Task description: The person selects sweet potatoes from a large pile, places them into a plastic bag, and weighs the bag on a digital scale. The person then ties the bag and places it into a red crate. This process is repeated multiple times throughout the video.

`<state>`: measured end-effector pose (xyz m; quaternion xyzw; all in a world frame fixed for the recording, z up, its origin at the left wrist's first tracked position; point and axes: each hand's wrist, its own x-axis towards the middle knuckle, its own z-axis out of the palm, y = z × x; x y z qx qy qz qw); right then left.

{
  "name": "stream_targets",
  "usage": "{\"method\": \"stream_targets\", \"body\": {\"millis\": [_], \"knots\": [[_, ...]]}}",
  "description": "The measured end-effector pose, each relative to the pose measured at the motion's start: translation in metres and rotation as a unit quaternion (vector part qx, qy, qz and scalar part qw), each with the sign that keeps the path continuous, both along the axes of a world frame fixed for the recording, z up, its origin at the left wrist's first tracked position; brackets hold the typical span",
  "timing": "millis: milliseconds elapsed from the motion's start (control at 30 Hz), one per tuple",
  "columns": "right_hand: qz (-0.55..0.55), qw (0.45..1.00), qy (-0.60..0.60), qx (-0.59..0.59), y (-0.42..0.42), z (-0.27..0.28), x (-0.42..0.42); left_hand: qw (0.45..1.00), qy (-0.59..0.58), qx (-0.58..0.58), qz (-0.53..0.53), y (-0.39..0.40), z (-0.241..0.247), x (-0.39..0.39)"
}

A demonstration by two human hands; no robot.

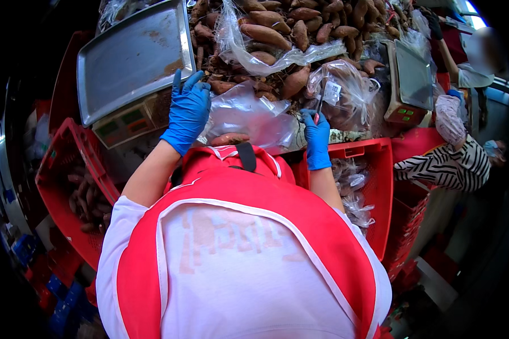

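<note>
My left hand (189, 111), in a blue glove, is spread at the near right corner of a scale with a metal tray (133, 59), its fingertips at the tray's rim. My right hand (316, 137), also gloved in blue, grips a thin dark tool (319, 111) with a pinkish end; its exact kind cannot be told. The tool's tip lies against a knotted clear plastic bag of sweet potatoes (343, 95) that bears a white label (332, 93). Between my hands lie loose clear plastic bags (250, 112) and a single sweet potato (230, 139).
Loose sweet potatoes (267, 36) are heaped beyond my hands. A red crate (384, 190) with bagged goods stands at my right, another red crate (51, 186) with sweet potatoes at my left. A second scale (413, 78) and co-workers are further right.
</note>
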<state>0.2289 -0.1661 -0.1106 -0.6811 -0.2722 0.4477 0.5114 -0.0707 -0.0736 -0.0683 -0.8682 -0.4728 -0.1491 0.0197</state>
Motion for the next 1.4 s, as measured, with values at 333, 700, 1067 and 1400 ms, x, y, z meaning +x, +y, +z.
{"method": "stream_targets", "body": {"millis": [333,700,1067,1400], "knots": [[0.045,0.997,-0.059,0.035,-0.013,-0.012,-0.031,0.981,-0.145,-0.106,-0.075,-0.002,0.017,0.004],[0.215,0.975,0.059,0.019,0.055,0.011,-0.07,0.941,-0.248,-0.207,-0.096,-0.013,-0.05,0.027],[0.186,0.965,0.184,0.024,0.034,0.038,-0.077,0.62,-0.622,-0.475,0.052,-0.005,0.043,-0.011],[0.254,0.955,0.149,-0.025,0.044,0.101,-0.107,0.66,-0.663,-0.341,0.093,-0.011,0.031,-0.002]]}}
